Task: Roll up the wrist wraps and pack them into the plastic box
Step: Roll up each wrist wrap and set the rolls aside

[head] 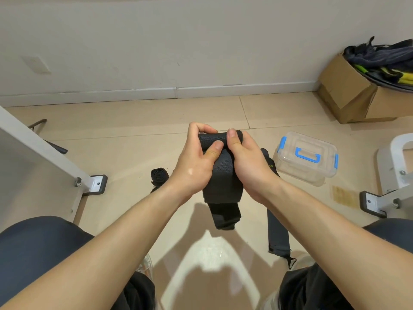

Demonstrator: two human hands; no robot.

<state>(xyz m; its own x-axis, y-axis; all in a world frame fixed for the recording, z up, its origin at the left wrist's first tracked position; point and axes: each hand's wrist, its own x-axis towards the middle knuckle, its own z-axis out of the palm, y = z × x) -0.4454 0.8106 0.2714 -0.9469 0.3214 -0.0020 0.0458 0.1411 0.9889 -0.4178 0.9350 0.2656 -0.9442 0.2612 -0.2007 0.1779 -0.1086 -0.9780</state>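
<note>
I hold a black wrist wrap in the air above the floor. Its top end is rolled into a small cylinder, and the loose tail hangs down below my hands. My left hand grips the left end of the roll, thumb on the front. My right hand grips the right end, thumb on top. A rolled black wrap lies on the floor to the left. A flat, unrolled wrap lies on the floor at the right. The clear plastic box, with blue latches and its lid on, stands on the floor to the right.
A white table leg with a grey foot stands at the left, another grey foot at the right. A cardboard box with dark gear sits by the wall at the far right. My knees frame the bottom corners.
</note>
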